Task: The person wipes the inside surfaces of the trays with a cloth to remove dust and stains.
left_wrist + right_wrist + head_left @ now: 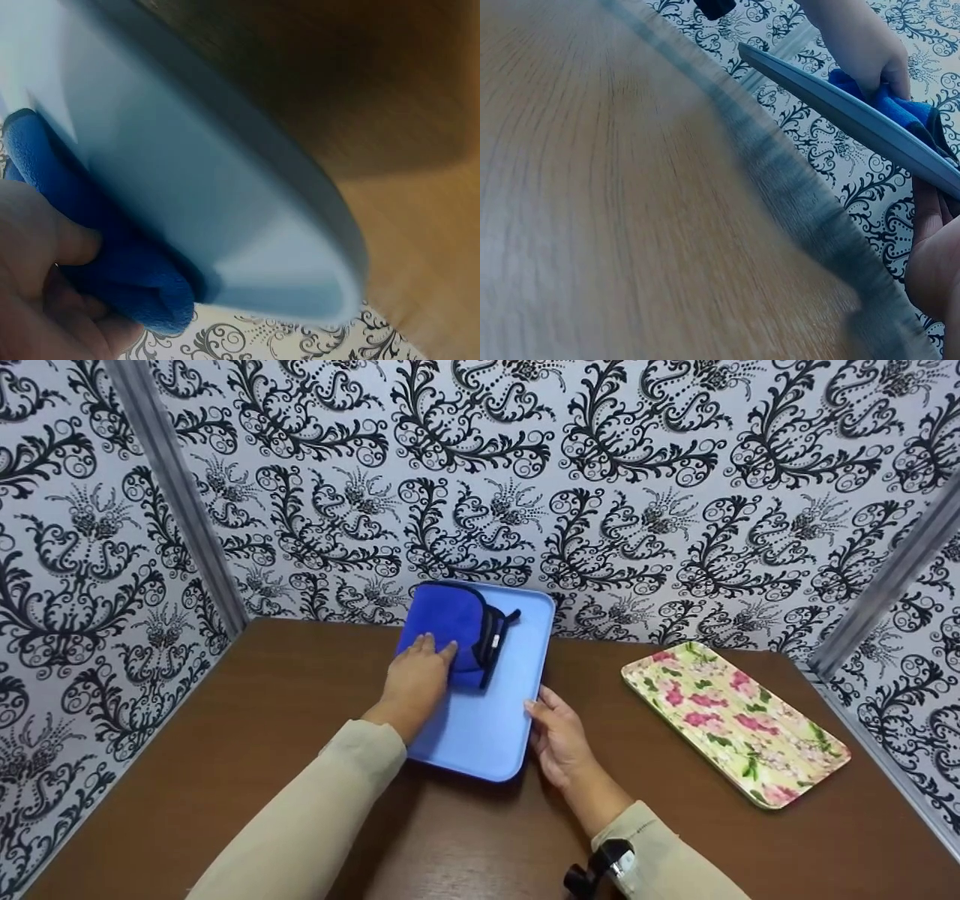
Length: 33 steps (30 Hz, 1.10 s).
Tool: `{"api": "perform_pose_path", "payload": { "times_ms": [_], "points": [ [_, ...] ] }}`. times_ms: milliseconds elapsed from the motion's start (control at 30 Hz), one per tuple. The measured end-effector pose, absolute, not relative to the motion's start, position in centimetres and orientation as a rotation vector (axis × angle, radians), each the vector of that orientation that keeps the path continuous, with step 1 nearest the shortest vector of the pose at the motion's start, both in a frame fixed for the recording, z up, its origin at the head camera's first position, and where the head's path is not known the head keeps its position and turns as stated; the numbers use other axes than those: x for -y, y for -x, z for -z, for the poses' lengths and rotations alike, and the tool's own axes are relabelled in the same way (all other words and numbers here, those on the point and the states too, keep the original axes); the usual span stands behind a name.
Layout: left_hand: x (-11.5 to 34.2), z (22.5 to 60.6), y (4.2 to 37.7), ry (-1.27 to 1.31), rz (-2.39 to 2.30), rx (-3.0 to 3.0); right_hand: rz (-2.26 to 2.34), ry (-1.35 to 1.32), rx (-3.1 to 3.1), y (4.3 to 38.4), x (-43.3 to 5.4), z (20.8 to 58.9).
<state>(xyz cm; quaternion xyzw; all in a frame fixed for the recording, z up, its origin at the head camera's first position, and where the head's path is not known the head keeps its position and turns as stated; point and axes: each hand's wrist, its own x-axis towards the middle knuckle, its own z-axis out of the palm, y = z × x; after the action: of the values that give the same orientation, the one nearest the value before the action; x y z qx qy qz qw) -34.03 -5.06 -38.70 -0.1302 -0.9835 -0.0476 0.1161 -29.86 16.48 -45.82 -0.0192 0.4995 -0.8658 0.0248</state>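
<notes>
A light blue rectangular tray (480, 735) is held tilted above the table. My right hand (559, 739) grips its right edge, thumb at the rim and fingers behind. Against the tray's upper left face lies a folded blue cloth (442, 615) with black edging and a small white tag. My left hand (416, 682) holds this cloth against the tray; the left wrist view shows the thumb (79, 244) on the cloth and the fingers bent beside it. Seen edge-on in the right wrist view, the tray (840, 112) has the cloth (907, 112) on its far side.
A second tray with a pink floral pattern (735, 724) lies on the right of the brown wooden table (247, 720). Black-and-white patterned walls (480, 472) stand behind and at the sides. A black strap device (600, 866) sits on the right sleeve.
</notes>
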Motion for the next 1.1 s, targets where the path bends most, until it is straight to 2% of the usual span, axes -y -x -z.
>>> {"api": "perform_pose_path", "payload": {
  "times_ms": [333, 1100],
  "points": [
    [3.6, 39.5, 33.2, 0.271, 0.366, 2.828, 2.673, 0.091, -1.549, 29.9, -16.6, 45.7],
    [-0.4, 39.8, 30.9, 0.331, 0.66, 2.828, 2.703, 0.074, -1.533, 30.1, -16.7, 46.0]
  ]
}}
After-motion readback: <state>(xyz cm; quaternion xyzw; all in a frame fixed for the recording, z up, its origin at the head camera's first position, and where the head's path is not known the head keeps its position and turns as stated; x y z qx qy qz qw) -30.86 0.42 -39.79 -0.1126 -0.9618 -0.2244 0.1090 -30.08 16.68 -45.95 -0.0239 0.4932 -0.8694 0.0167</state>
